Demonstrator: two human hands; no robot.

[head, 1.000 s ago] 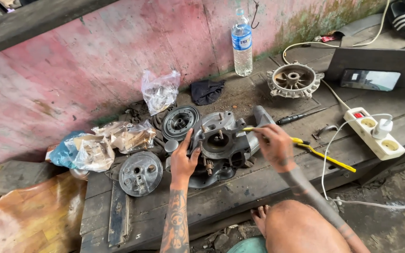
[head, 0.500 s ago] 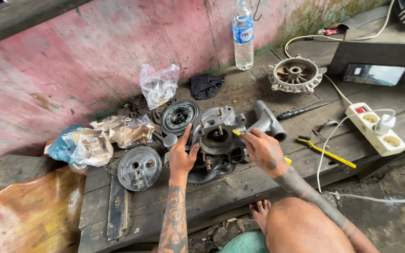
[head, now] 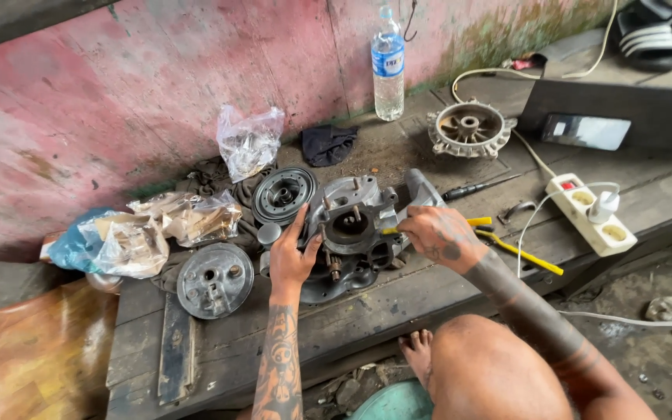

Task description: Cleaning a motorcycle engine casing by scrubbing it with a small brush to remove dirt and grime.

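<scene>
A worn plank surface runs along a pink, weathered wall, strewn with engine parts. At its middle sits a grey cast-metal engine casing. The left hand is pressed against the casing's left side, fingers spread and steadying it rather than closed around anything. The right hand is clamped on a yellow-handled tool, its tip laid toward the casing's central bore. The step in hand looks like working at something inside that opening. The next move likely calls for a firm hold on the casing and careful pressure at the tool's tip. Nearby lie a round finned cover, a grey disc plate, a water bottle and a white power strip
</scene>
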